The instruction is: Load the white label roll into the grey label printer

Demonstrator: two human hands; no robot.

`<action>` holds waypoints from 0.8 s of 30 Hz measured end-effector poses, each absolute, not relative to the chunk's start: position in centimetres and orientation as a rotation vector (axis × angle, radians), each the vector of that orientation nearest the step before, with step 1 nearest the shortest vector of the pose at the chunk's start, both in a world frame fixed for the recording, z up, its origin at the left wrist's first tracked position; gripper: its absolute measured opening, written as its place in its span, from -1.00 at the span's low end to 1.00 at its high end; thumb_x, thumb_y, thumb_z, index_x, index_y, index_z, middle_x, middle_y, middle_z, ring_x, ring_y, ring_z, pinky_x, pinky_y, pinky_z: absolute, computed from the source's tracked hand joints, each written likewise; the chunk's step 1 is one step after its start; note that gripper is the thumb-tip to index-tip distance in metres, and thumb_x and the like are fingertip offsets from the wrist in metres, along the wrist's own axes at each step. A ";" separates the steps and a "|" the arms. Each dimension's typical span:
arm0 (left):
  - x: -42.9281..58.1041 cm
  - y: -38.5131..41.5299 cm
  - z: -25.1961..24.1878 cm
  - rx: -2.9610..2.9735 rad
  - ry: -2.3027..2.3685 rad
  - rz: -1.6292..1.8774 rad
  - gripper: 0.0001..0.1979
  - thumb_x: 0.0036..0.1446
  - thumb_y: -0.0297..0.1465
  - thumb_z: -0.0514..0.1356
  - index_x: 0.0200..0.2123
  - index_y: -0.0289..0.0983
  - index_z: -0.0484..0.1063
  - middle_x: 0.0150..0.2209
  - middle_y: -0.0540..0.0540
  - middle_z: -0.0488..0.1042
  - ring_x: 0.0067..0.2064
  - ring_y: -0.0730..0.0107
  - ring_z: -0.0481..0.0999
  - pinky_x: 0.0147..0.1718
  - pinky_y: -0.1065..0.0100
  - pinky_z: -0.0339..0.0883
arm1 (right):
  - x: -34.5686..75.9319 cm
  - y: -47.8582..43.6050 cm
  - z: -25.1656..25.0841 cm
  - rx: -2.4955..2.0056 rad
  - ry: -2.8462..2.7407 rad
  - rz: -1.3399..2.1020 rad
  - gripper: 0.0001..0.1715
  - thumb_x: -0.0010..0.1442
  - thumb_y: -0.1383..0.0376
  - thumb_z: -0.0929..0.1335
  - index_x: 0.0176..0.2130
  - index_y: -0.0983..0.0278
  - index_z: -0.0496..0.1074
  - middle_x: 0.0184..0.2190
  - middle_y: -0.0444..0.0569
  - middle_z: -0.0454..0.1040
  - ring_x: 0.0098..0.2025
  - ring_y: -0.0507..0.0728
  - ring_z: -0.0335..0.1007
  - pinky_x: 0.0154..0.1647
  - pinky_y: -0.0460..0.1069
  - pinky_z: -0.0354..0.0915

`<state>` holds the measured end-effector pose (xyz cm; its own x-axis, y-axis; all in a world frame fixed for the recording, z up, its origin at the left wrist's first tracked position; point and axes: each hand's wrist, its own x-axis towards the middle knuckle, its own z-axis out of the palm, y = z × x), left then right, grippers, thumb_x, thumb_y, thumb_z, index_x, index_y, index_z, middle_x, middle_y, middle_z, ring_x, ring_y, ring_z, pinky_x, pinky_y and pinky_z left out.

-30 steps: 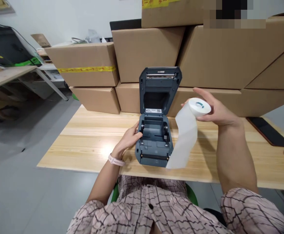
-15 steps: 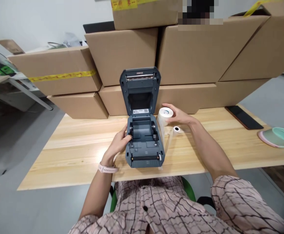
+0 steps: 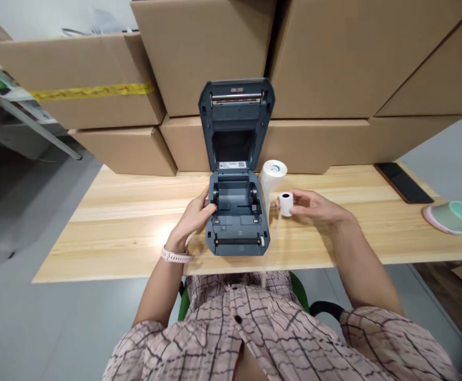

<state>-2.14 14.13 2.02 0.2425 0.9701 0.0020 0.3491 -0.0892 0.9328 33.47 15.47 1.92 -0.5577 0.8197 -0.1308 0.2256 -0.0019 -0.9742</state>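
Observation:
A dark grey label printer (image 3: 236,230) stands on the wooden table with its lid (image 3: 236,119) raised and its roll bay showing no roll. My left hand (image 3: 195,214) grips the printer's left side, thumb over the rim and fingers hidden behind the casing. To the printer's right, my right hand (image 3: 314,206) has its thumb and fingers around a small white paper roll (image 3: 286,205), which is upright with a dark core. A strip of paper trails down from it. Just behind, a larger white label roll (image 3: 273,174) stands upright beside the printer, touched by neither hand.
Stacked cardboard boxes (image 3: 318,63) form a wall along the table's back edge. A black phone (image 3: 403,182) lies at the right, close to a mint-green cup (image 3: 455,216). The table's front edge (image 3: 135,276) runs just before my body.
My right hand has left the large label roll and taken hold of the small roll nearer me. My left hand stays on the printer. The view has tilted downward.

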 end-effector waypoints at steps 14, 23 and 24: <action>-2.5 14.3 1.8 1.623 1.294 0.839 -0.33 0.03 -0.42 0.11 0.27 -0.33 0.34 -0.39 0.01 0.50 -0.38 0.36 0.39 -0.32 0.40 0.30 | 19.8 16.4 6.4 -1.010 -2.850 0.307 -0.60 0.39 0.27 0.22 0.12 0.33 0.45 -0.13 0.16 0.49 -0.12 0.29 0.37 -0.03 0.17 0.22; -2.4 14.1 1.9 1.642 1.302 0.840 -0.33 0.05 -0.40 0.12 0.28 -0.32 0.34 -0.41 0.02 0.49 -0.43 0.40 0.33 -0.38 0.41 0.22 | 20.6 13.6 5.6 -0.877 -2.667 0.342 -0.62 0.46 0.25 0.20 0.09 0.25 0.50 0.04 0.11 0.55 0.07 0.28 0.40 0.06 0.19 0.34; -2.4 14.0 1.9 1.651 1.306 0.840 -0.33 0.05 -0.39 0.12 0.28 -0.32 0.34 -0.41 0.02 0.48 -0.43 0.40 0.33 -0.40 0.41 0.21 | 20.8 12.8 5.5 -0.836 -2.655 0.357 -0.63 0.47 0.26 0.20 0.07 0.23 0.51 0.06 0.08 0.55 0.08 0.26 0.41 0.07 0.19 0.36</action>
<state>-2.38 14.05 1.94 0.2298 0.9732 0.0002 0.4044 -0.0956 0.9096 20.79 12.78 5.53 -0.7717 0.5899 0.2376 0.5063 0.7959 -0.3319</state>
